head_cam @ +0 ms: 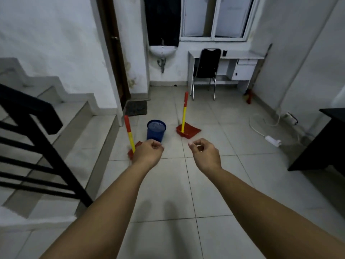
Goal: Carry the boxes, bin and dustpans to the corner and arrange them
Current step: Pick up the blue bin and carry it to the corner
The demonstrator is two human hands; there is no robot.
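Note:
A blue mesh bin stands upright on the tiled floor ahead of me. A red dustpan with a red and yellow handle stands to its right. Another red dustpan with the same kind of handle stands to its left, beside the bottom stair, its pan partly hidden behind my left hand. My left hand and my right hand are stretched out in front of me, fingers loosely curled, holding nothing. No boxes are in view.
Stairs with a black railing rise on the left. At the back stand a wall sink, a white desk and a black chair. A white cable and power strip lie on the floor at right, near a black table.

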